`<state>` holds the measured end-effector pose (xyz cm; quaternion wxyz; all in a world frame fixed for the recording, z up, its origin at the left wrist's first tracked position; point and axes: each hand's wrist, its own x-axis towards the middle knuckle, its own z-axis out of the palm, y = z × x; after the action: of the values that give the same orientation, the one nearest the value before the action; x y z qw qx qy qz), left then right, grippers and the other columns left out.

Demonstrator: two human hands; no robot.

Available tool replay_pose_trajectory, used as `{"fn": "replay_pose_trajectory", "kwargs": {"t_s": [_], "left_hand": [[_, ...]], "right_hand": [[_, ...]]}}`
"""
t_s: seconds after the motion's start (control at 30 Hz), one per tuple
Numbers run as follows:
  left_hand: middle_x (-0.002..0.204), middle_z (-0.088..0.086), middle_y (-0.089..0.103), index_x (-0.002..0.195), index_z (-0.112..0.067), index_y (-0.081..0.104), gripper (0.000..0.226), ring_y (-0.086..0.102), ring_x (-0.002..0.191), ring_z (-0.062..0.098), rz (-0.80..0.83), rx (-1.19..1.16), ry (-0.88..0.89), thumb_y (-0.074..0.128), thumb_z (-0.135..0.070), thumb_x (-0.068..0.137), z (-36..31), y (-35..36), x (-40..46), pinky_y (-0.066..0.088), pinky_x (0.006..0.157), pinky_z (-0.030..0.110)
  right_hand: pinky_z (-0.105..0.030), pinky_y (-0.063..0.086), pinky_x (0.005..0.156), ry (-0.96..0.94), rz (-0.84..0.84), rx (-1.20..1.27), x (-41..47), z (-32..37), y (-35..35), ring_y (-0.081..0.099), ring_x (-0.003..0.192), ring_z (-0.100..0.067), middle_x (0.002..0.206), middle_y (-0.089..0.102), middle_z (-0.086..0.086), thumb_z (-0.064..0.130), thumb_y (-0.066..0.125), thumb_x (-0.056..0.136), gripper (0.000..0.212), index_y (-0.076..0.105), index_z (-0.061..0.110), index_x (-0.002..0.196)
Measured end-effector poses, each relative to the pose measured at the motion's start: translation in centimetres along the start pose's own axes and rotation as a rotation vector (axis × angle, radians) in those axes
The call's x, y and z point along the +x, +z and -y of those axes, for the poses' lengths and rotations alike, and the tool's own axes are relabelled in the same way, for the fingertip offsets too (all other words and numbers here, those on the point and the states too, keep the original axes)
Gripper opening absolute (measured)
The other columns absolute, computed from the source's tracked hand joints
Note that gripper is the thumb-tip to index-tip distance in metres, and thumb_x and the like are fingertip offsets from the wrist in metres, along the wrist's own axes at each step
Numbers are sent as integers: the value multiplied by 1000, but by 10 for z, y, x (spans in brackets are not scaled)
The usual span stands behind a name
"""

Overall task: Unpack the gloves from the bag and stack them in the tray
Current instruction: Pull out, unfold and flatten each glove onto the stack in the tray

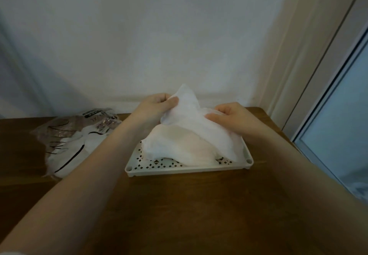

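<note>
**Top glove held over the tray, ready to be laid on the stack**

The fingers (172, 101) of the left hand (154, 105) pinch the far corner of a thin white glove (191, 113), thumb pressed against curled fingers. The right hand (229, 113) grips the same sheet on the tray's right side, its fingers folded round the film. Between the two hands the glove hangs taut and partly lifted, its lower edge draping onto the pile of gloves (179, 145) already lying in the tray (189, 170). The tray, white with a perforated floor, sits on the brown counter (179, 215); the pile overhangs its far and right rims. Left of the tray, well apart, lies the printed plastic bag (69, 141), flat on the counter, apparently with white contents inside. The step in hand appears to be stacking: the next move likely calls for lowering both hands together, spreading the sheet flat over the pile, then releasing it.
</note>
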<state>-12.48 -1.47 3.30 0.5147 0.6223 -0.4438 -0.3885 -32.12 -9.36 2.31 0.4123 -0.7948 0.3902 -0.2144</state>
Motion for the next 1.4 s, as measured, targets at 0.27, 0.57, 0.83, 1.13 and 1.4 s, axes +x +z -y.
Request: {"fn": "replay_pose_trajectory", "kwargs": {"t_s": [0.27,0.57,0.83,1.13,1.4], "left_hand": [[81,2,63,92,-9,63,15,59,70,13,-77,124,139,57,-23,93,-11,-14,35,48,65,20],[92,-7,64,59,-15,53,39,53,86,-8,23,525,231,42,13,84,25,-24,49,40,70,6],[102,-4,62,60,-15,51,37,52,99,10,78,847,321,43,11,85,53,-43,33,36,87,20],[95,7,63,76,-4,60,36,55,95,22,201,1144,261,36,-29,86,68,-44,18,46,84,39],[107,-4,51,76,-21,49,33,51,88,14,87,1288,261,53,-53,86,90,-35,8,49,72,31]], "right_hand": [[-29,40,57,-77,-309,-104,43,-4,-33,50,58,-20,63,55,-13,26,57,92,32,54,3,70],[-31,43,67,-158,36,-714,26,-16,1,52,72,-17,78,56,0,33,33,102,36,55,12,81],[-33,18,115,-112,162,-803,-6,-14,36,28,139,-16,151,34,1,38,26,102,44,48,20,136],[-32,16,112,-77,-93,-706,-7,0,69,33,134,-20,140,45,-5,47,27,99,50,60,14,119],[-52,-20,109,86,102,-893,7,-50,83,-20,144,-23,158,-15,1,72,44,82,98,-11,25,149]]}}
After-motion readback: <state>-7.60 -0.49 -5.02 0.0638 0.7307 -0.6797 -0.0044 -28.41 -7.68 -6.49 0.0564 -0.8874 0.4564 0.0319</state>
